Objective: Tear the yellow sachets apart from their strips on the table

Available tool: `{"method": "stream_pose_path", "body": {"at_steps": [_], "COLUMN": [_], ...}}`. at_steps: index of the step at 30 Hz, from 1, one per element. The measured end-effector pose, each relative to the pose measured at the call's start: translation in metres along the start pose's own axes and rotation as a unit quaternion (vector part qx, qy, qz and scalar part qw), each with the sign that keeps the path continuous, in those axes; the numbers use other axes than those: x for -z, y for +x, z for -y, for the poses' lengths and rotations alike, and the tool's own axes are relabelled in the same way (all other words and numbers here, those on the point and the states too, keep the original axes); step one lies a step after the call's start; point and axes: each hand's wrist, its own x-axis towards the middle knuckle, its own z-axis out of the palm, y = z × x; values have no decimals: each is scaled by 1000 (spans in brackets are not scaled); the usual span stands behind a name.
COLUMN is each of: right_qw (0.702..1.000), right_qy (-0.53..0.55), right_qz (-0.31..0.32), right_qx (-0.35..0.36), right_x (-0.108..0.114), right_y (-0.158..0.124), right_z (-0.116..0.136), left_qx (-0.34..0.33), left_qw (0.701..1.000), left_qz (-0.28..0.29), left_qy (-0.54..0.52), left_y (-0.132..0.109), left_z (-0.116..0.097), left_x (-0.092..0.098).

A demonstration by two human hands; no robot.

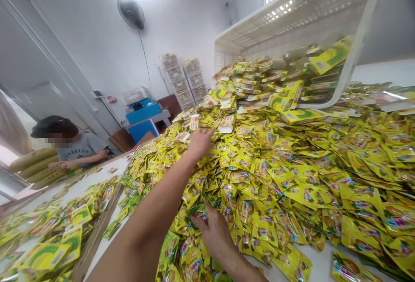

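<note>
Behind is a white wall (194, 27), and at far left a co-worker (86, 146) is beside the white surface (100, 243). Yellow boxes (81, 215) lie at near left. The left hand (199, 144) reaches far onto the heap of yellow packets (304, 191), its grip loosely spread; the right hand (215, 232) is nearer, its grip half closed at a green packet (198, 211). I cannot tell whether either holds anything. At far right, a tilted white basket (358, 49) contains more boxes.
</note>
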Motion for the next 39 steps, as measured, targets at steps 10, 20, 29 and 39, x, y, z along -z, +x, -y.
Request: {"method": "stream_pose_path", "body": {"at_steps": [10,20,29,39], "right_qw": [989,992,997,1000], "right_qy": [135,111,70,-4], "right_qz": [-51,-56,-19,2], "right_qx": [-32,-32,-9,-22], "right_x": [8,9,7,13], "right_y": [5,16,10,18], "right_z": [3,-9,-6,-14], "left_qx": [227,439,473,476], "left_qw": [912,660,634,602], "left_qz": [-258,-57,-16,-131], "left_qy": [-223,-607,-611,-627], "left_y": [-111,-271,-291,-309], "left_z": [30,1,-24,-16], "left_x": [28,-22,-30,-39]}}
